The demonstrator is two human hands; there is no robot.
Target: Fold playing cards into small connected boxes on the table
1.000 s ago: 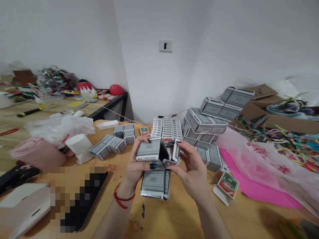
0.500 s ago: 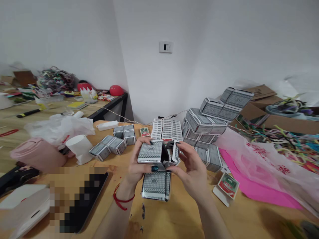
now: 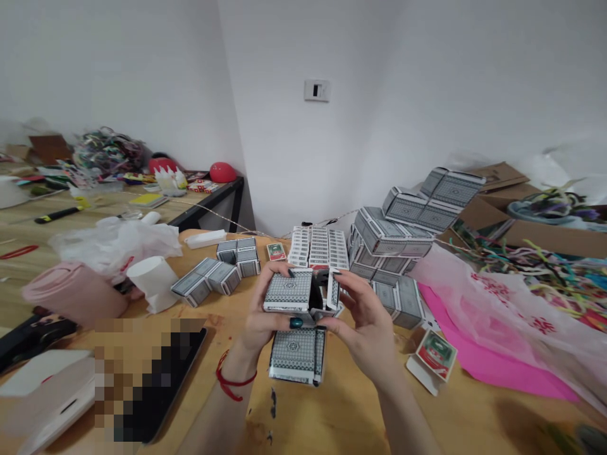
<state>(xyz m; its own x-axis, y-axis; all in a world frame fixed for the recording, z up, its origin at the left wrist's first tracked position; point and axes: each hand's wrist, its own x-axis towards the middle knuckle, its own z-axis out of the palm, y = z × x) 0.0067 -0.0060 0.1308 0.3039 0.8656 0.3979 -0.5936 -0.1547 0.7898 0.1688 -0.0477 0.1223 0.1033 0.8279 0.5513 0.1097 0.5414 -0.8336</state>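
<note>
My left hand (image 3: 265, 303) grips a box made of grey-patterned playing cards (image 3: 288, 291), thumb below and fingers on top. At its right side a dark opening shows. My right hand (image 3: 363, 316) pinches a folded playing-card piece (image 3: 333, 291) at that opening, thumb underneath and fingers above. Whether this piece is joined to the box I cannot tell. Just below my hands, a second playing-card box (image 3: 296, 357) rests on the wooden table (image 3: 346, 417). Behind the hands are rows of stacked card packs or folded cards (image 3: 317, 245).
Stacked playing-card blocks (image 3: 393, 230) rise at the right. Smaller card blocks (image 3: 206, 278) sit left of my hands. A green and red card box (image 3: 434, 357) lies at right by pink paper (image 3: 497, 373). A black phone-like slab (image 3: 165, 385) and a white roll (image 3: 152, 284) are left.
Both hands keep nearly the same hold. The folded piece has turned slightly at the box's open side. The whole view has shifted a little.
</note>
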